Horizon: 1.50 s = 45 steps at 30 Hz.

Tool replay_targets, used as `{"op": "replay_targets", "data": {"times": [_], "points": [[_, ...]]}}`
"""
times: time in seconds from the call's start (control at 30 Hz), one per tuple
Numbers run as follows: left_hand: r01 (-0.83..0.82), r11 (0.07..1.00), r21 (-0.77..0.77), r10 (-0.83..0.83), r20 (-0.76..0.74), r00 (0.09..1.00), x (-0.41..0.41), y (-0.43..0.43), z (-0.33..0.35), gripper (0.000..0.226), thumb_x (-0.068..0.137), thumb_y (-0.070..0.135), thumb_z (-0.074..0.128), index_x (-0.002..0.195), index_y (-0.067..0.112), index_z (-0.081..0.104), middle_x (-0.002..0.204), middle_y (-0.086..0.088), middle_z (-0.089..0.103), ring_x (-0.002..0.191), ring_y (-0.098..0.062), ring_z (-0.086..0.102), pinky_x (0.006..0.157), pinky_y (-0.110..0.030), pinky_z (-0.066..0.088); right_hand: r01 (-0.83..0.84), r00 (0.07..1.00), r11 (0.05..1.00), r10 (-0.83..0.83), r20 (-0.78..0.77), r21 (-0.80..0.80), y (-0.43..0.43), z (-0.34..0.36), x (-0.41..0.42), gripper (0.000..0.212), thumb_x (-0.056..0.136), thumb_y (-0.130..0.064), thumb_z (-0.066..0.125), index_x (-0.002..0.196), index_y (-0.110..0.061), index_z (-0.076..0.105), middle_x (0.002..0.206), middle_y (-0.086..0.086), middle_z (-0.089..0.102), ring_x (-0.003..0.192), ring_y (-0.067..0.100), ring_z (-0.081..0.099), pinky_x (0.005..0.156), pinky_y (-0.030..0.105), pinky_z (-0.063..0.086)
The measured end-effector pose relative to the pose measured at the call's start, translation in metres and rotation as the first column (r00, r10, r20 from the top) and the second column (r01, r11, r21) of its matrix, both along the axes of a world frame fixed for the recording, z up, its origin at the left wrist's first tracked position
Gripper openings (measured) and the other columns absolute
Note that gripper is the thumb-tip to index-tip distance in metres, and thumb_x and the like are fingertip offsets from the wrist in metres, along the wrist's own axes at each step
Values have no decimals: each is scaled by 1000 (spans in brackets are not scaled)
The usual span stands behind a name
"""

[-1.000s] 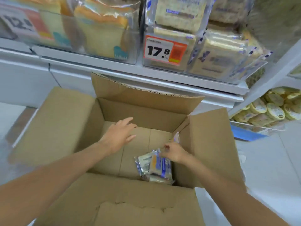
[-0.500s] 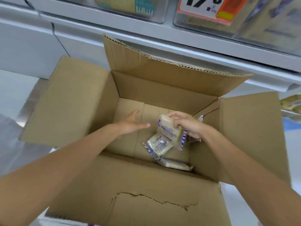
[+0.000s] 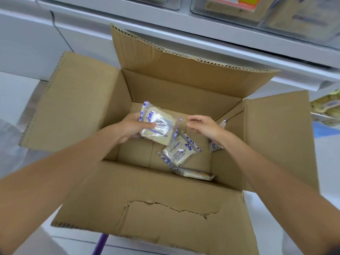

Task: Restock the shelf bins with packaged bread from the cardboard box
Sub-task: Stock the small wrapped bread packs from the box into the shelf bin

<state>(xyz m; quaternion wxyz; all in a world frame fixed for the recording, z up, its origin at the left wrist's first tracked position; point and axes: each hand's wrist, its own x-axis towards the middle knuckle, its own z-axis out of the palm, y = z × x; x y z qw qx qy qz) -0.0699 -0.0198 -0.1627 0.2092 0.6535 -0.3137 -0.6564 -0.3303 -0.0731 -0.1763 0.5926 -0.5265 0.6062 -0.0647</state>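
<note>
Near side of the cardboard box floor: two bread packs lying loose. We hold one bread pack in the left hand, thumb clamped across its face. Right hand empty, fingers loosely curled. Light, squashy, slick film: grip flat faces, not crimped ends. Shelf bins far.

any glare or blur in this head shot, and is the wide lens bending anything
Head view: glare glints off the wrapper of the bread packet held in the left hand; the shelf bins along the top edge are smeared with blur; the wide lens bows the shelf edge and splays the cardboard box flaps outward; lighting is soft, shadows faint.
</note>
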Motion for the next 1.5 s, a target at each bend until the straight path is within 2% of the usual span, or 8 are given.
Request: {"op": "replay_targets", "data": {"times": [0.2, 0.53, 0.73, 0.87, 0.97, 1.13, 1.37, 1.5], "points": [[-92, 996, -6, 92, 23, 995, 30, 17, -23, 34, 89, 8, 67, 122, 10, 59, 105, -10, 71, 66, -11, 68, 41, -22, 44, -211, 885, 964, 259, -387, 165, 24, -85, -3, 86, 80, -34, 77, 149, -14, 31, 146, 7, 44, 132, 26, 44, 103, 29, 38], [31, 993, -110, -20, 101, 995, 8, 3, -14, 48, 77, 40, 79, 114, 21, 55, 112, -6, 70, 89, -16, 68, 65, -31, 55, -437, 889, 878, 390, -239, -195, -5, -8, 24, 18, 77, -12, 79, 72, -18, 63, 68, -6, 56, 65, 11, 52, 62, 26, 38], [-39, 963, -265, 44, 13, 999, -36, -10, 33, 43, 86, 16, 73, 124, 15, 54, 107, 1, 69, 72, 2, 67, 52, -16, 51, -270, 961, 793, 183, -209, -546, -9, 64, 42, 59, 75, -22, 79, 130, -24, 57, 126, -4, 59, 117, 14, 52, 109, 36, 34], [-178, 958, -226, 143, -164, 976, -34, -8, 74, 53, 81, 16, 77, 127, 20, 52, 119, -2, 69, 96, -19, 72, 74, -36, 60, 121, 983, 907, -165, -76, -403, 8, 92, 33, 61, 81, -39, 76, 129, -13, 50, 125, 1, 54, 117, 16, 51, 94, 25, 41], [-50, 973, -223, 8, -187, 982, -37, 0, 115, 49, 82, 15, 75, 126, 20, 52, 115, -3, 71, 93, -22, 72, 77, -38, 60, 40, 996, 897, -68, -49, -441, 28, 121, 30, 26, 89, -30, 69, 110, -17, 61, 91, -14, 59, 85, 5, 58, 73, 17, 40], [77, 956, -283, -158, -275, 948, -50, 7, 182, 21, 93, 28, 61, 112, 19, 64, 98, -2, 74, 82, -13, 71, 71, -34, 58, -319, 932, 602, 57, -359, -732, 34, 184, 15, 43, 88, -36, 69, 126, -20, 60, 114, 0, 56, 113, 19, 49, 104, 37, 32], [16, 850, -526, -75, -91, 993, -85, -1, 242, 23, 96, 31, 59, 117, 21, 60, 113, -2, 72, 107, -21, 67, 102, -48, 48, 245, 964, 753, -256, 71, -611, 39, 253, -24, 105, 69, -51, 82, 151, -22, 24, 147, -5, 38, 137, 14, 36, 115, 38, 32], [156, 787, -597, -163, 42, 986, -114, -15, 269, 33, 95, 44, 55, 120, 23, 54, 112, 4, 69, 101, -15, 66, 92, -38, 52, 346, 908, 846, -194, 372, -405, 30, 278, -57, 48, 77, -30, 82, 118, -14, 62, 110, 1, 73, 105, 21, 69, 97, 40, 53]]}}
